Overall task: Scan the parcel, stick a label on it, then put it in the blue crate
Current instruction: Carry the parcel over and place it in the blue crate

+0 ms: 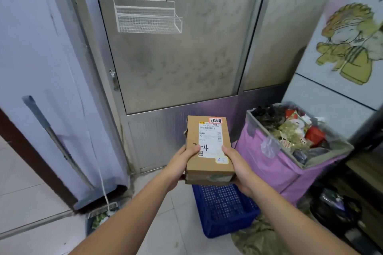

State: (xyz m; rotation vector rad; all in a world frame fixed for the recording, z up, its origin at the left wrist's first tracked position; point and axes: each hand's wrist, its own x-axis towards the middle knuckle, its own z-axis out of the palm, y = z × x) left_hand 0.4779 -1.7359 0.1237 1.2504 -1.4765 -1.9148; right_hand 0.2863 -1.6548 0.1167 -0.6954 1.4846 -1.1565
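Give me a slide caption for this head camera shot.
Both hands hold a labelled parcel above the blue crate.

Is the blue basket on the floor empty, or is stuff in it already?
It looks empty. The blue crate shows only its bare mesh bottom; the parcel is held above it and hides its far end.

Pale tiled floor (31, 203) fills the lower left of the frame. On it, at lower centre, sits the blue crate (223, 209) (perforated walls, nothing visible inside). To its right stands a purple bin (275, 163) heaped with rubbish. A crumpled olive cloth (261, 238) lies below the crate. A small green basket (99, 217) sits at lower left.
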